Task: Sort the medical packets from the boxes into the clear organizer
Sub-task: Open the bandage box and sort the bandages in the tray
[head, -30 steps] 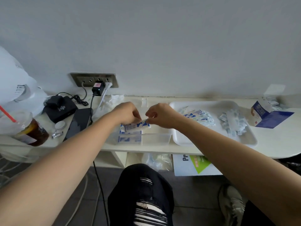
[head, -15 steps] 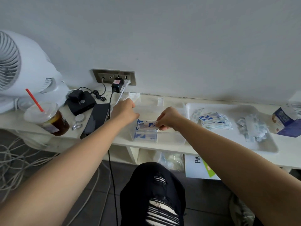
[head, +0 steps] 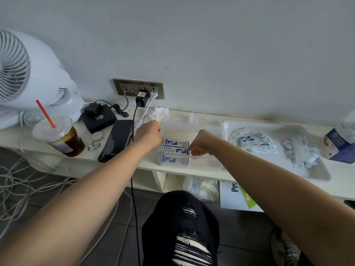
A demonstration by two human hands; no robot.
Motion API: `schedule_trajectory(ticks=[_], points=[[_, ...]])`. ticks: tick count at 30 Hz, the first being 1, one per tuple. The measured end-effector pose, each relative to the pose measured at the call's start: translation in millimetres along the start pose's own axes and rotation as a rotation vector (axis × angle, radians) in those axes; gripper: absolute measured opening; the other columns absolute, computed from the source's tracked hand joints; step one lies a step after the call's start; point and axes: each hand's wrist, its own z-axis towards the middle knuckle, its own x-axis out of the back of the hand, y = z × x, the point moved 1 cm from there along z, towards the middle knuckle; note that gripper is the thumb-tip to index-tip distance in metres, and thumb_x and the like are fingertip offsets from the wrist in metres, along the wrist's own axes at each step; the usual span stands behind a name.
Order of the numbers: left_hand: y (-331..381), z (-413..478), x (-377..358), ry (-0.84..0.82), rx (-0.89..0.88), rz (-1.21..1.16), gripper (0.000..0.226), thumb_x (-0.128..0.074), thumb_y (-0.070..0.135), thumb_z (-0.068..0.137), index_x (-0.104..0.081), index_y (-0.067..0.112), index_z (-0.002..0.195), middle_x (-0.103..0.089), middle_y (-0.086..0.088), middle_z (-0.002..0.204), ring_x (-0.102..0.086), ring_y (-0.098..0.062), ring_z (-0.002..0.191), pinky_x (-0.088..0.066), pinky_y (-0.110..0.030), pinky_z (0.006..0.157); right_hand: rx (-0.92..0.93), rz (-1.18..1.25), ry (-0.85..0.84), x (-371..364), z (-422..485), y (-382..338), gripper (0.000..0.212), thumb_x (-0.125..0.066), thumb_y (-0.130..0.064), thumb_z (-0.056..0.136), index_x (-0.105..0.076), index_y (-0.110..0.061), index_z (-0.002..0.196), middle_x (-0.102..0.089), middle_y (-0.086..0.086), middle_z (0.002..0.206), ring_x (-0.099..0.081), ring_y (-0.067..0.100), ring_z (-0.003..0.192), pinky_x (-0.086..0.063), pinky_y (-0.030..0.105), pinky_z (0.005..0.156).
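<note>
The packets (head: 175, 150) lie in the organizer (head: 208, 163) on the desk (head: 342, 170). The tray (head: 318, 176) sits to its right, the phone (head: 117, 140) and cup (head: 59, 137) to its left.

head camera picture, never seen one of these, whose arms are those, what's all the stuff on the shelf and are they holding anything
There is no machine here. A person wears a wide-angle camera on the head, so this single view looks down along their own bare arms. The left hand and right hand reach to a clear organizer on a white shelf, with curled fingers at either end of the blue-and-white packets lying inside it. The knuckles hide the fingertips, so I cannot tell whether either hand actually pinches a packet. To the right, a white tray carries more loose packets, with an opened blue box beyond it. To the left are a phone, an iced drink and a white fan.
</note>
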Motion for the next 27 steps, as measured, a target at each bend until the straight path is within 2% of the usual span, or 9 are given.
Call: schedule_trajectory(ticks=[3,6,8,10,14,17,21,23,27], points=[[0,-1,0,-0.013,0.001,-0.002,0.025,-0.065,0.016,0.084,-0.058,0.012,0.108,-0.067,-0.009,0.096,-0.064,-0.028,0.087,-0.053,-0.035,0.075,-0.004,-0.004,-0.027,-3,0,-2,0.021,-0.069,-0.003,0.083,-0.052,0.001,0.095,-0.068,0.019,0.102,-0.069,0.024,0.084,-0.059,0.034,0.079],[2,-2,5,-0.032,-0.015,0.023,0.016,-0.064,0.021,0.086,-0.055,0.017,0.097,-0.062,-0.006,0.094,-0.063,-0.028,0.089,-0.047,-0.032,0.076,0.043,0.013,-0.038,9,-6,-3,0.02,-0.066,-0.002,0.086,-0.056,0.007,0.102,-0.068,0.02,0.093,-0.068,0.026,0.075,-0.06,0.033,0.071],[6,0,10,0.0,-0.023,0.03,0.019,-0.062,0.025,0.087,-0.056,0.02,0.105,-0.061,-0.005,0.107,-0.06,-0.026,0.099,-0.042,-0.03,0.079,0.158,0.082,-0.039,22,-14,-5,0.02,-0.062,-0.001,0.087,-0.06,0.01,0.104,-0.066,0.019,0.087,-0.065,0.024,0.07,-0.059,0.03,0.069],[17,3,15,0.104,-0.049,0.012,0.026,-0.06,0.024,0.088,-0.06,0.018,0.114,-0.062,-0.005,0.116,-0.059,-0.025,0.106,-0.045,-0.031,0.085,0.314,0.167,-0.018,39,-25,-5,0.017,-0.06,-0.001,0.089,-0.063,0.007,0.104,-0.066,0.016,0.087,-0.063,0.021,0.071,-0.058,0.026,0.068],[65,2,13,0.249,-0.202,-0.157,0.021,-0.057,0.017,0.087,-0.066,0.02,0.105,-0.066,0.003,0.101,-0.062,-0.018,0.095,-0.044,-0.025,0.077,0.492,0.286,0.113,84,-43,10,0.013,-0.057,-0.007,0.093,-0.065,0.001,0.099,-0.069,0.01,0.086,-0.065,0.017,0.069,-0.052,0.023,0.063],[119,-4,-7,0.2,-0.364,-0.233,0.02,-0.056,0.014,0.084,-0.069,0.02,0.098,-0.065,0.008,0.088,-0.062,-0.014,0.085,-0.043,-0.023,0.072,0.433,0.288,0.258,119,-43,48,0.012,-0.055,-0.007,0.092,-0.066,-0.003,0.096,-0.069,0.009,0.083,-0.062,0.015,0.064,-0.048,0.022,0.059],[181,-7,-48,0.071,-0.504,-0.207,0.02,-0.056,0.013,0.084,-0.07,0.019,0.097,-0.068,0.004,0.088,-0.062,-0.017,0.084,-0.048,-0.026,0.078,0.27,0.188,0.397,151,-35,110,0.014,-0.054,-0.004,0.089,-0.067,-0.006,0.093,-0.07,0.012,0.086,-0.062,0.014,0.061,-0.047,0.022,0.055],[205,-2,-72,0.008,-0.532,-0.166,0.02,-0.057,0.013,0.085,-0.07,0.019,0.099,-0.069,0.003,0.092,-0.063,-0.018,0.087,-0.047,-0.025,0.079,0.225,0.135,0.434,162,-31,139,0.015,-0.055,-0.004,0.086,-0.068,-0.009,0.093,-0.072,0.01,0.086,-0.063,0.014,0.064,-0.048,0.021,0.056],[224,15,-107,-0.072,-0.501,-0.08,0.023,-0.058,0.016,0.088,-0.065,0.019,0.111,-0.066,0.002,0.111,-0.06,-0.02,0.101,-0.043,-0.025,0.085,0.268,0.002,0.418,167,-20,169,0.015,-0.059,-0.009,0.087,-0.069,-0.016,0.096,-0.069,0.001,0.086,-0.066,0.016,0.072,-0.05,0.023,0.064]])
